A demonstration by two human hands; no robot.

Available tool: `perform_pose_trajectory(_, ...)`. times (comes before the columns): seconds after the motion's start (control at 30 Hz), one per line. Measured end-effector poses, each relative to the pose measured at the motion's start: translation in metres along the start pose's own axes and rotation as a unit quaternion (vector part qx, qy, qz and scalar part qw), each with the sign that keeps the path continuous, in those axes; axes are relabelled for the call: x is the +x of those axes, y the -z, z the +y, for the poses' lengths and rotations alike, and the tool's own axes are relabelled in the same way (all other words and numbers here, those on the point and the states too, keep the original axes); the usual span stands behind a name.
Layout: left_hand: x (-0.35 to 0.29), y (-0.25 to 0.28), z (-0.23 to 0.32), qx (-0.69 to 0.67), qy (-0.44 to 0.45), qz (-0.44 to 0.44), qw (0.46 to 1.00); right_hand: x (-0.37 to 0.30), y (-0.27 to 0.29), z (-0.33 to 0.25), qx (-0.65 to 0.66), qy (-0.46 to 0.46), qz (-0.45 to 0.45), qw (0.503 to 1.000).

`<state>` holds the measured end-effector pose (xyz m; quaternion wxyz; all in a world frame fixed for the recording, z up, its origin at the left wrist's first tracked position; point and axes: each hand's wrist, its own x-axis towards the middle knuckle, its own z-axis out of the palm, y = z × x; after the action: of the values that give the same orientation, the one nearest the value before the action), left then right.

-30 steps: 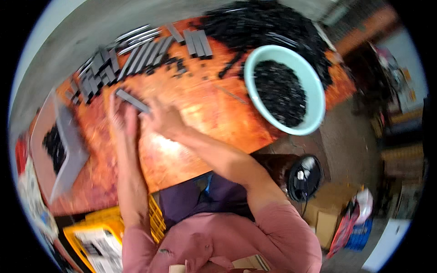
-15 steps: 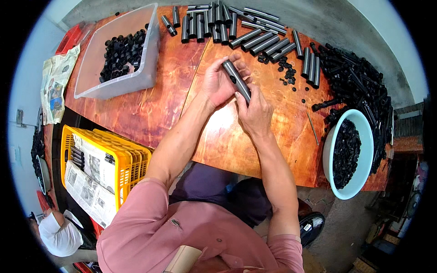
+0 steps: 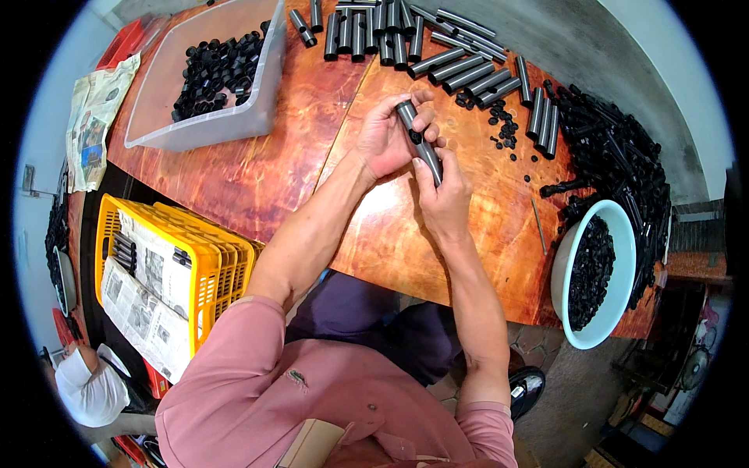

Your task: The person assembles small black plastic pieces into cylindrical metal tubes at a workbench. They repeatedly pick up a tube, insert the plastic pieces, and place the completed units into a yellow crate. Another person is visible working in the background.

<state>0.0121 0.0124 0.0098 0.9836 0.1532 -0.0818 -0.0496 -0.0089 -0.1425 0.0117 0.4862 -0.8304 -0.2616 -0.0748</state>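
Observation:
A dark metal tube (image 3: 427, 157) with an oval hole in its side slants between my two hands over the wooden table (image 3: 374, 242). My left hand (image 3: 381, 147) holds its upper part, the fingers curled round it from the far side. My right hand (image 3: 446, 196) grips the lower end, thumb along the tube. Beyond my hands, similar tubes (image 3: 468, 76) lie and stand in a curved row along the far edge. Small black round pieces (image 3: 505, 134) are scattered to the right of my hands, and a thin metal rod (image 3: 539, 225) lies nearer.
A translucent bin (image 3: 199, 137) holds black rings (image 3: 218, 74) at the far left. On the right, black bolt-like parts (image 3: 612, 148) are heaped behind a pale blue basin (image 3: 623, 269) of small black pieces. Yellow crates (image 3: 200, 273) with newspaper stand left; a person in white (image 3: 92, 390) is beyond.
The fingers of my left hand have closed further round the tube. The view has shifted slightly, and both hands still hold the same tube.

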Motion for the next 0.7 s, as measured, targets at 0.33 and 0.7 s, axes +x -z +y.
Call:
perform_pose_trajectory(0.33,-0.003,0.003,0.003,-0.010,-0.004,-0.076,0.997,0.007,0.008,-0.005,0.421,-0.266,-0.139,0.856)
perform_pose_trajectory(0.7,0.002,0.000,0.000,-0.004,-0.034,0.058,0.998,0.007,0.000,0.006,-0.006,0.003,0.021,1.000)
